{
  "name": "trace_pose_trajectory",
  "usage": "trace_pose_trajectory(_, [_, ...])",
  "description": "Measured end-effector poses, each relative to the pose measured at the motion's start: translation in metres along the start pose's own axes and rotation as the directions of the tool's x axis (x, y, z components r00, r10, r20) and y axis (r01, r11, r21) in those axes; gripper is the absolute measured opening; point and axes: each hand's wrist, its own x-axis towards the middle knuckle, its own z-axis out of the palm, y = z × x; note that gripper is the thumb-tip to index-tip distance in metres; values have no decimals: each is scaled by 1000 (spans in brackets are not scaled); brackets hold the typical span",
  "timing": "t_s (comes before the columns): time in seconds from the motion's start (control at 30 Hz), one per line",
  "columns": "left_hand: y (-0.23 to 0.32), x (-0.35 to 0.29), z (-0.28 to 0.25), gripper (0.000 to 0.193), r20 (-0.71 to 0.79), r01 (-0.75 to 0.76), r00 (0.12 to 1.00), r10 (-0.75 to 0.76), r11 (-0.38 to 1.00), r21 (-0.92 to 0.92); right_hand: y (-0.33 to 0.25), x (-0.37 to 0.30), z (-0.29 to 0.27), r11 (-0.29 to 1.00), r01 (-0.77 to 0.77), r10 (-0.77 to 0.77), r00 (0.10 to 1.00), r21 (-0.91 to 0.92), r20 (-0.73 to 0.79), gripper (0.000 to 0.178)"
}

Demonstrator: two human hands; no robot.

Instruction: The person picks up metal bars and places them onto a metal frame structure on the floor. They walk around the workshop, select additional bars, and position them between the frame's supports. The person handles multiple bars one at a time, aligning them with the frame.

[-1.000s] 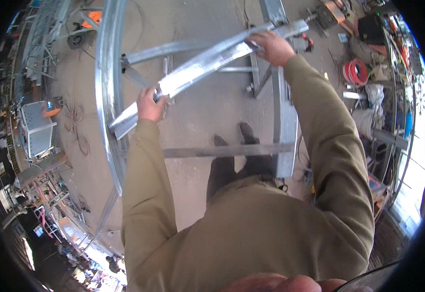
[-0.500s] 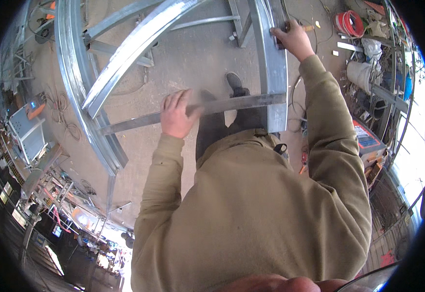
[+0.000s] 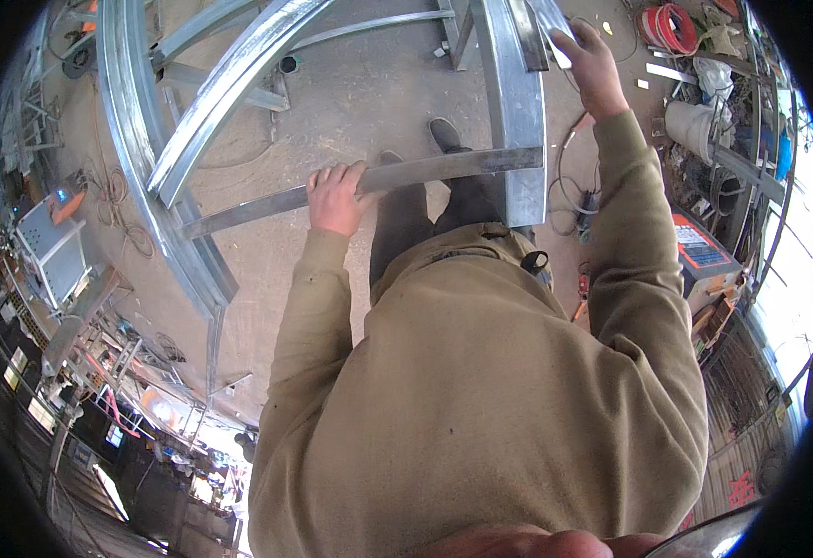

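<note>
Your left hand [image 3: 334, 199] was grasping the dark bar [image 3: 444, 168], which lay across two beams [image 3: 518, 191], while your right hand [image 3: 597, 74] was holding a shiny strip [image 3: 550, 26].

Crossbar [image 3: 458, 166]: dark metal, mostly matt, smudged
Bright strip [image 3: 548, 23]: glossy, metallic
Curved channel [image 3: 225, 98]: silvery metal, shiny, streaked
Right-hand beam [image 3: 511, 121]: grey metal, smooth, soft sheen
Person's top [image 3: 527, 400]: matt cloth, softly creased
Floor [image 3: 360, 93]: matt, scuffed
Pale bag [image 3: 713, 79]: crinkled, plastic-looking, glossy
</note>
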Motion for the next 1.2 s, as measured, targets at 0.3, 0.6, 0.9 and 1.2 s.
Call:
trace_pose_trajectory(0.3, [9, -7, -16, 64, -10, 15, 1000, -16, 995, -101, -38, -116, 31, 877, 364, -289, 922, -315, 259, 20])
trace_pose_trajectory(0.6, [64, -24, -44, 43, 159, 124, 858, -489, -102, -987, -81, -198, 177, 893, -370, 71, 675, 255, 734, 32])
trace_pose_trajectory(0.9, [-98, -148, -52, 25, 76, 185, 353, -933, -11, -983, -58, -190, 257, 367, 806, -400, 587, -464, 703, 72])
trace_pose_trajectory(1.2, [-230, -210, -67, 59, -373, 758, 273, -887, 437, -485, -25, -174, 256, 480, 706, -223, 672, -520, 706, 60])
